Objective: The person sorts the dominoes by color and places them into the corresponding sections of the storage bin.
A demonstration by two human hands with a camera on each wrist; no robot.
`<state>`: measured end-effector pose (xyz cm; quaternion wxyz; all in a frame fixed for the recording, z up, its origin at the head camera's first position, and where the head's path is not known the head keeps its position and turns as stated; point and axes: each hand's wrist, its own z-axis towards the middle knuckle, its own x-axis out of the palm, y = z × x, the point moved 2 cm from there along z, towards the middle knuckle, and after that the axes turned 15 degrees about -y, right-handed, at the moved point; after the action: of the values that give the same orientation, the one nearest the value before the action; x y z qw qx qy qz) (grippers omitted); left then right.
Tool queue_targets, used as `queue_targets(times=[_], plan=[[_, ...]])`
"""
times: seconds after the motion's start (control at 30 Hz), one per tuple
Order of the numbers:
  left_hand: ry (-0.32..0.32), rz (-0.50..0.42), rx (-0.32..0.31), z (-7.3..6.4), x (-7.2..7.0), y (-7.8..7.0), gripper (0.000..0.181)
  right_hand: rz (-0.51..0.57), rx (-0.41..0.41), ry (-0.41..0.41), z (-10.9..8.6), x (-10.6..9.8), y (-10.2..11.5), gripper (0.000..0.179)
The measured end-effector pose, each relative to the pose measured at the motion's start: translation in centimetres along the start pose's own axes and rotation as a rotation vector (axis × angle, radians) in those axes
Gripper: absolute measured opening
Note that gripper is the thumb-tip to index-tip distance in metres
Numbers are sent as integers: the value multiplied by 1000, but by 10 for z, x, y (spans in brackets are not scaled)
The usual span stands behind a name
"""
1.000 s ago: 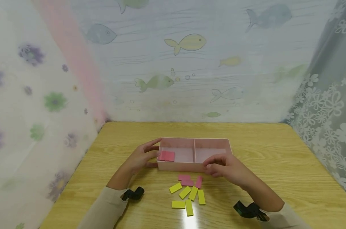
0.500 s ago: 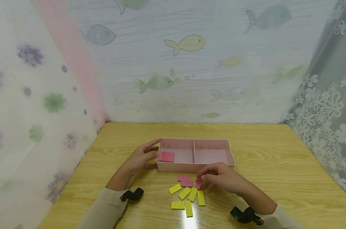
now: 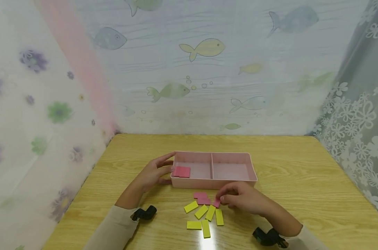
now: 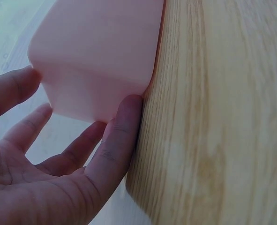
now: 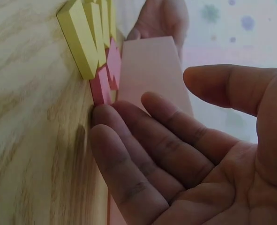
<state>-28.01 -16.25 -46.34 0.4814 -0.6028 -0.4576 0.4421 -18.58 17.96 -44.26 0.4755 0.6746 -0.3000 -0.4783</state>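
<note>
A pale pink two-compartment box (image 3: 192, 183) stands on the table. My left hand (image 3: 150, 173) rests spread fingertips on its left end; the left wrist view has these fingers on the end wall's edges. My right hand (image 3: 246, 197) is in front of the box's right half, its fingertips at a small pink block (image 3: 217, 203). In the right wrist view the right thumb (image 5: 222, 84) is apart from the fingers, which reach the near end of that block. Pink blocks (image 3: 203, 201) lie to its left. Several yellow blocks (image 3: 201, 211) lie nearer me.
Pink blocks (image 3: 184, 172) lie flat in the box's left compartment, at its front left corner. A divider (image 3: 212, 166) separates the two compartments. The wooden table (image 3: 285, 156) extends around the box, with a fish-patterned cloth (image 3: 204, 90) behind.
My right hand has come down from the box's front rim toward me and left, to the pink block. That block has shifted slightly. The left hand stays at the box.
</note>
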Motion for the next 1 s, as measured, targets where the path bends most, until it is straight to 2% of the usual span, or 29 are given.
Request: queue_targets(times=[0.7, 1.0], plan=[[-5, 11, 1, 1, 1, 1, 58, -325, -125, -102, 1, -13, 1, 18], [-11, 20, 1, 2, 0, 0, 58, -372, -158, -126, 0, -17, 1, 17]])
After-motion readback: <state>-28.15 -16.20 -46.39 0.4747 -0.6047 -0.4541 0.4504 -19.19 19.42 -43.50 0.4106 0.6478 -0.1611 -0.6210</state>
